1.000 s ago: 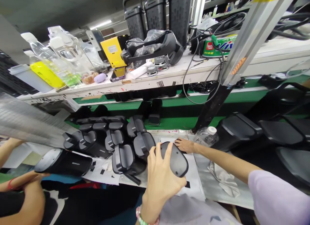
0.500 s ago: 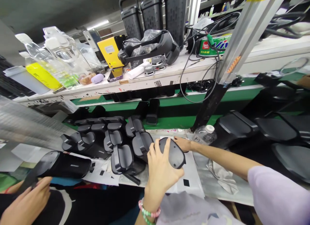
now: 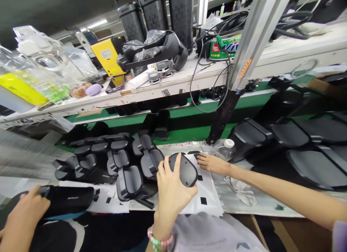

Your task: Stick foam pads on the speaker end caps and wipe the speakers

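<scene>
My left hand (image 3: 173, 187), with a beaded bracelet at the wrist, is wrapped over a black rounded housing (image 3: 185, 170) with small screw holes on its grey face. My right hand (image 3: 213, 163) reaches in from the right; its fingertips touch the top edge of a white sheet (image 3: 213, 194) bearing black square pads. Whether those fingers pinch a pad is too small to tell. Dark round pieces (image 3: 193, 152) lie at the sheet's upper edge, just left of my right fingertips.
Several black speaker units (image 3: 130, 181) with handles stand to the left, others (image 3: 309, 169) to the right. A clear bottle (image 3: 227, 147) and a cloth (image 3: 241, 190) are beside my right forearm. Another person's hand (image 3: 29, 208) holds a black unit at far left. A cluttered shelf (image 3: 173, 82) runs above.
My right hand has come out from behind the housing, to its right. The view has shifted, and the other person's hand has moved over their unit. My left hand keeps its hold.
</scene>
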`<state>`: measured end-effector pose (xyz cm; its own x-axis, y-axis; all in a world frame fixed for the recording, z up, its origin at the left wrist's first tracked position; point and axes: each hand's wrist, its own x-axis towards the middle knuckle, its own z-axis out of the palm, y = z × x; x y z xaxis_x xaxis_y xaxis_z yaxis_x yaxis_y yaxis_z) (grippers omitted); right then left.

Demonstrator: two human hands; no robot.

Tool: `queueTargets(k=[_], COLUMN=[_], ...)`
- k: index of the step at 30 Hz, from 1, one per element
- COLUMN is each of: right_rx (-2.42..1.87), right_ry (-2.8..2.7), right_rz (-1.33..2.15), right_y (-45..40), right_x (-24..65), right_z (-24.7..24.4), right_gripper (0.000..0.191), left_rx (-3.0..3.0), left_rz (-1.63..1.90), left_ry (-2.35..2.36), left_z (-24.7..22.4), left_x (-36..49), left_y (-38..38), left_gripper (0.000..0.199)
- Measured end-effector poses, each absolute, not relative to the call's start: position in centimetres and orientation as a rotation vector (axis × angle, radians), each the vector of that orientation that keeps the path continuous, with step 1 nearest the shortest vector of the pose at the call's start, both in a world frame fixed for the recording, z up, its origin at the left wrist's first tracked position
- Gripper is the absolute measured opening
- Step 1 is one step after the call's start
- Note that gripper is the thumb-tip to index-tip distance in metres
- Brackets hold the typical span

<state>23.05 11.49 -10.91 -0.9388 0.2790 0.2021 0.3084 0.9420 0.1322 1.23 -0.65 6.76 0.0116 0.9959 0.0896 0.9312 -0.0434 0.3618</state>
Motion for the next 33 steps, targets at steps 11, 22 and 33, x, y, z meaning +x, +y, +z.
queueTargets(k=[11, 22, 33], right_rx=[-0.793, -1.086, -1.268], right_ry=[-2.693, -1.414, -1.032], right_rz=[-0.019, 1.01, 1.043], right_y=[14.6, 4.8, 1.9], right_x=[23.4, 24.9, 23.6], right_z=[0.3, 11.5, 7.1], right_gripper=[0.022, 0.029, 0.038], left_rx=[2.12, 2.2, 2.013], left_rz=[0.548, 0.503, 0.66], left_ry=[2.023, 1.699, 1.479], left_z=[6.5, 7.3, 5.9], left_x=[1.1, 1.8, -0.4], left_y=[-1.0, -1.4, -1.1], left_gripper=[0.084, 0.095, 0.104])
